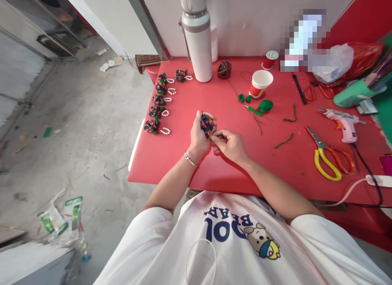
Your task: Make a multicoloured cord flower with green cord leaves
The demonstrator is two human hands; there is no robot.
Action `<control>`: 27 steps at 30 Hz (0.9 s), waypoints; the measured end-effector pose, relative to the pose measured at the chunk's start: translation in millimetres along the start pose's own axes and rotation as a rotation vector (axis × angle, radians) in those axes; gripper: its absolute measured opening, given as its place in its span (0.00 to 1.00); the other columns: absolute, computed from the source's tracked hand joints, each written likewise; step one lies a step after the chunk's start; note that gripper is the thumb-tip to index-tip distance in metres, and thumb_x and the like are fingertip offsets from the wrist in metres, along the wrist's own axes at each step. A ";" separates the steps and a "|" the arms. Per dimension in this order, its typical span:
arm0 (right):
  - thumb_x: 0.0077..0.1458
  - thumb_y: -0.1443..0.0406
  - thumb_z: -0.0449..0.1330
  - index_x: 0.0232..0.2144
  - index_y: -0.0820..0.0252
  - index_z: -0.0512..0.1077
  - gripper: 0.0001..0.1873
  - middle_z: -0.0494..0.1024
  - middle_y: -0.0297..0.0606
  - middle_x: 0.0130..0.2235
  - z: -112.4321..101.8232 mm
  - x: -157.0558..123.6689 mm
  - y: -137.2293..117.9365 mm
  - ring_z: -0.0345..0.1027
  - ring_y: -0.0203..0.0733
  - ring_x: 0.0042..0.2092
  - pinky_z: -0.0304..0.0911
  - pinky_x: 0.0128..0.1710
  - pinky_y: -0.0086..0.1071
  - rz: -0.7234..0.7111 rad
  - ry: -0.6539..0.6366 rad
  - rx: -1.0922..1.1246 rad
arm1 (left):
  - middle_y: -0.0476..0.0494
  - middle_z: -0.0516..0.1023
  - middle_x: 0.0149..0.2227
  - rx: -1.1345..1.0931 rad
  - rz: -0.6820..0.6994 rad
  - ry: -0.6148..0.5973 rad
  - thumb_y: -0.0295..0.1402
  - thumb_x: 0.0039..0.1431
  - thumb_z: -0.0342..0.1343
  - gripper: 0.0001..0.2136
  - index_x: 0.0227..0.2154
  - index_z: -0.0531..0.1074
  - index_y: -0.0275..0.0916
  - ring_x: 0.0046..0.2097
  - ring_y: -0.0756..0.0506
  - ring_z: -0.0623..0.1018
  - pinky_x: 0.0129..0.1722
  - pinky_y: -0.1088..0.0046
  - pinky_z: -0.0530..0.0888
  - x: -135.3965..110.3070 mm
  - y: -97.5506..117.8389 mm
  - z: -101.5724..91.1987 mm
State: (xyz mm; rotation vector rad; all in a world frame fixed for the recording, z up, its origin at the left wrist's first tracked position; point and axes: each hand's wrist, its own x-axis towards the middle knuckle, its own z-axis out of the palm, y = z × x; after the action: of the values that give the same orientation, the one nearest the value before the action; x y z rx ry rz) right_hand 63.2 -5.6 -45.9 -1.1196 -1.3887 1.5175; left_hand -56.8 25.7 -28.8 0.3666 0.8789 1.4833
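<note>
My left hand (pixel 199 134) is curled around a multicoloured crocheted yarn flower (pixel 207 123), its face turned up toward me. At the flower's lower right edge, the thumb and forefinger of my right hand (pixel 229 145) are pinched together on it. Exactly which strand they grip is too small to make out. Along the table's left side lie several similar yarn flowers (pixel 152 125) with green bits and loops of white beads (pixel 165 130). A ball of multicoloured yarn (pixel 224 69) rests behind my hands. To the right are a green-handled crochet hook (pixel 255 111) and a green yarn ball (pixel 266 105).
On the red table (pixel 183 170) stand a white bottle (pixel 197 44) and a paper cup (pixel 261 83). Toward the right lie yellow-and-orange-handled scissors (pixel 326 158), a pink glue gun (pixel 346 123) with a black cord, red-handled scissors (pixel 318 91) and a green pen holder (pixel 352 95).
</note>
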 end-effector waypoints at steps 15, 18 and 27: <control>0.55 0.49 0.70 0.38 0.54 0.73 0.19 0.79 0.35 0.32 -1.4 3.3 8.1 0.80 0.43 0.32 0.80 0.28 0.34 -0.019 0.045 0.015 | 0.48 0.72 0.26 0.034 0.015 0.015 0.49 0.75 0.50 0.24 0.26 0.71 0.39 0.25 0.53 0.73 0.26 0.79 0.71 -2.2 -5.3 -1.6; 0.54 0.49 0.71 0.38 0.55 0.73 0.20 0.78 0.34 0.32 -1.7 3.8 9.2 0.79 0.42 0.30 0.81 0.28 0.35 -0.011 0.038 0.067 | 0.48 0.73 0.26 0.051 0.021 0.028 0.50 0.74 0.51 0.24 0.26 0.71 0.39 0.25 0.52 0.73 0.26 0.79 0.71 -3.0 -5.2 -0.8; 0.48 0.47 0.73 0.37 0.56 0.74 0.24 0.78 0.34 0.32 -0.9 5.2 1.9 0.78 0.41 0.31 0.81 0.29 0.35 0.023 0.050 0.120 | 0.49 0.72 0.26 0.069 -0.015 -0.009 0.52 0.73 0.52 0.23 0.29 0.71 0.39 0.19 0.54 0.68 0.15 0.78 0.61 -3.7 -5.9 -3.4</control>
State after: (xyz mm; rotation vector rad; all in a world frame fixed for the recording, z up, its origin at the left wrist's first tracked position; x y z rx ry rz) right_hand 62.5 -0.5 -48.3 -1.0954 -1.2385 1.5576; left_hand -54.6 20.6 -34.2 0.4162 0.9254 1.4394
